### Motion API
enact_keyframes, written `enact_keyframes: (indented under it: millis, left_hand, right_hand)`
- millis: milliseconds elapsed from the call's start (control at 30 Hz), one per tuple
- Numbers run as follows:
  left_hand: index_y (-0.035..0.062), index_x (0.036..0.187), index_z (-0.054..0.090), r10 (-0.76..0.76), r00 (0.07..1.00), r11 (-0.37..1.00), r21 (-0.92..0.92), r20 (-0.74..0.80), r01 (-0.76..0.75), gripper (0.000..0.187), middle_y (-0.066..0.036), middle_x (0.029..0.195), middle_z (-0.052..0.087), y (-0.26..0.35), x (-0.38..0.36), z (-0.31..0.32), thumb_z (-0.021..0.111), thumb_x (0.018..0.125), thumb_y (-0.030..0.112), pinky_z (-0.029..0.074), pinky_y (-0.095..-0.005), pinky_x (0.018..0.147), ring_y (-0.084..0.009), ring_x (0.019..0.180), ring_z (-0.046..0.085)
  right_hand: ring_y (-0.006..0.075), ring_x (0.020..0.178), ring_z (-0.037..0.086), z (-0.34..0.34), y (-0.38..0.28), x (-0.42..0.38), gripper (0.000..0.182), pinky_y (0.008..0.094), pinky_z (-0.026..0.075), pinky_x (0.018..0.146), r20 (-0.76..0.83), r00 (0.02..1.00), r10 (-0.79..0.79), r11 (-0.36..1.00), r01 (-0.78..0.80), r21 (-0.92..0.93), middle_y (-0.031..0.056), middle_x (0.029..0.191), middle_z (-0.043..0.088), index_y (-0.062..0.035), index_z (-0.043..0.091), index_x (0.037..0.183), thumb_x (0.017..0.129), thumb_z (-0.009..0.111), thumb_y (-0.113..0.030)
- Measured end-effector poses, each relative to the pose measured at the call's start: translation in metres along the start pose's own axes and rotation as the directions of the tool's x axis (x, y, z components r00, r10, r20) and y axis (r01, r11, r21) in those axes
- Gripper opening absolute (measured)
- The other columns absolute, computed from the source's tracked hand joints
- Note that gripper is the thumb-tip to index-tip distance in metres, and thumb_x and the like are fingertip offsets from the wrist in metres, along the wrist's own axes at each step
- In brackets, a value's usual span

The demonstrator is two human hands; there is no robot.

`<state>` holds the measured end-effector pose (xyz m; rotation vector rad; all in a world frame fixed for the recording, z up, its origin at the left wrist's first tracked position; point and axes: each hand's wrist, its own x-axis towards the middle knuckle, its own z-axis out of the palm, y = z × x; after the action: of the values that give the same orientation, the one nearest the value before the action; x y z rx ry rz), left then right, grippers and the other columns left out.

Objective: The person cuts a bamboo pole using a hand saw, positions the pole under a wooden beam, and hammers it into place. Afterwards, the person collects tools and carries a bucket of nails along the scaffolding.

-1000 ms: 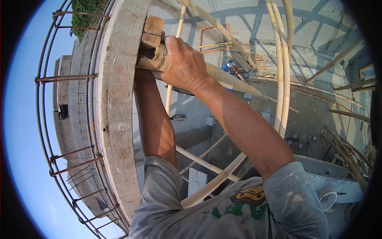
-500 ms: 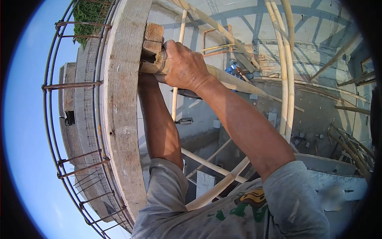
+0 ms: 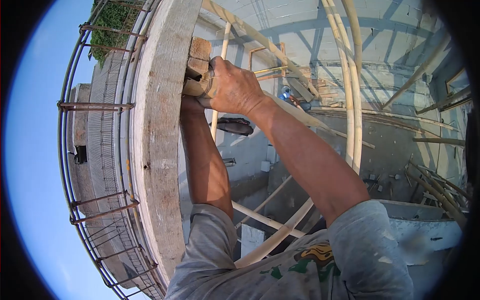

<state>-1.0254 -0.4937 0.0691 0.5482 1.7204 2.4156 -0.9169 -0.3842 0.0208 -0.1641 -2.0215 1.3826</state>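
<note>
My right hand [image 3: 235, 89] is closed around a bamboo pole [image 3: 196, 89] near its cut end. Thin wire [image 3: 210, 80] loops around the pole beside my thumb. Under the pole, my left hand [image 3: 192, 105] reaches in from below; its fingers are hidden behind the pole and the wood. Wooden blocks [image 3: 200, 49] sit just above the pole end, against a long, weathered timber board [image 3: 162, 110] on the left.
Rusty rebar [image 3: 95, 106] runs outside the board, on the left. Bamboo poles [image 3: 352, 100] cross the space to the right. Far below, a person in blue [image 3: 286, 94] is on the floor among lumber. A dark object [image 3: 235, 126] shows beneath my hands.
The view has shifted slightly, so the hands and blocks sit lower and a little right in it. More of the dark object below shows. My right hand stays on the pole.
</note>
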Motion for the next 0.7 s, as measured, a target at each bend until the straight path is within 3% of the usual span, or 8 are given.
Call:
enact_keyframes:
  millis: [333,400,467,533,567,633,667,700]
  left_hand:
    - [0.0068,0.131,0.055,0.062,0.998,0.997,-0.038,-0.017,-0.062,0.058,-0.011,0.127,0.061,-0.003,-0.007,0.011,0.049,0.096,0.053,0.051,-0.0487,0.097,-0.032,0.114,0.06]
    - [0.0069,0.131,0.055,0.058,0.998,0.998,0.0,-0.014,-0.058,0.058,-0.011,0.127,0.061,-0.005,-0.008,0.005,0.049,0.096,0.053,0.051,-0.0489,0.096,-0.0321,0.114,0.061]
    - [0.0069,0.131,0.055,-0.025,0.99,0.997,-0.071,0.135,0.035,0.058,-0.01,0.127,0.061,-0.007,0.002,-0.018,0.047,0.097,0.053,0.051,-0.0485,0.096,-0.0317,0.114,0.061]
    - [0.0044,0.145,0.044,-0.009,0.988,0.996,0.092,0.156,-0.006,0.067,-0.017,0.144,0.05,0.0,-0.015,0.002,0.043,0.098,0.053,0.039,-0.0503,0.111,-0.0354,0.132,0.049]
    - [0.0051,0.151,0.035,-0.071,0.996,0.997,-0.003,0.046,0.071,0.073,-0.019,0.153,0.039,0.004,-0.045,0.031,0.039,0.099,0.055,0.028,-0.0532,0.117,-0.0373,0.14,0.038]
    - [0.0073,0.155,0.029,0.064,0.997,0.998,-0.024,-0.05,-0.065,0.086,-0.018,0.158,0.033,-0.008,-0.084,0.072,0.035,0.096,0.069,0.024,-0.056,0.118,-0.0393,0.144,0.031]
    - [0.0041,0.15,0.035,0.08,0.997,0.996,-0.042,0.013,-0.079,0.089,-0.018,0.153,0.039,-0.019,-0.075,0.048,0.04,0.093,0.072,0.03,-0.0542,0.116,-0.0386,0.139,0.039]
    - [0.0035,0.146,0.038,0.165,0.97,0.978,0.098,0.178,-0.184,0.089,-0.019,0.149,0.042,-0.032,-0.067,0.032,0.046,0.091,0.073,0.031,-0.0519,0.116,-0.0369,0.137,0.041]
  right_hand:
    - [0.0406,0.096,0.069,-0.011,0.005,0.013,0.08,0.0447,0.056,0.085,0.183,0.983,0.021,1.0,-0.019,-0.014,0.0243,0.109,0.068,0.0026,0.047,0.12,0.067,0.081,-0.047]
    - [0.04,0.098,0.068,-0.02,-0.004,0.007,0.073,0.0455,0.054,0.088,0.203,0.979,0.035,0.998,-0.045,0.045,0.0239,0.107,0.067,0.0013,0.047,0.118,0.069,0.079,-0.042]
    - [0.0396,0.104,0.065,-0.024,-0.01,0.003,0.075,0.0449,0.053,0.091,0.22,0.97,0.103,0.995,-0.099,-0.032,0.0229,0.109,0.064,0.0,0.045,0.12,0.07,0.079,-0.044]
    - [0.0372,0.122,0.054,-0.031,-0.01,-0.009,0.094,0.0544,0.041,0.105,0.236,0.958,0.165,0.982,-0.138,-0.128,0.0234,0.122,0.057,0.0036,0.039,0.135,0.07,0.078,-0.053]
    - [0.0365,0.128,0.047,-0.024,-0.002,-0.021,0.104,0.0584,0.034,0.108,0.223,0.95,0.22,0.964,-0.176,-0.2,0.0236,0.129,0.052,0.005,0.033,0.143,0.072,0.076,-0.057]
    - [0.0358,0.124,0.051,0.0,0.035,-0.059,0.097,0.0585,0.036,0.106,0.107,0.956,0.272,0.929,-0.232,-0.289,0.0227,0.129,0.051,0.0042,0.032,0.146,0.08,0.07,-0.056]
    - [0.0362,0.124,0.051,0.002,0.061,-0.088,0.092,0.0578,0.038,0.105,0.092,0.951,0.294,0.92,-0.256,-0.296,0.0224,0.13,0.05,0.0043,0.034,0.145,0.082,0.069,-0.053]
    - [0.0363,0.123,0.052,-0.008,0.085,-0.129,0.088,0.0558,0.039,0.105,0.123,0.902,0.413,0.884,-0.365,-0.292,0.0224,0.13,0.051,0.0045,0.035,0.144,0.083,0.069,-0.049]
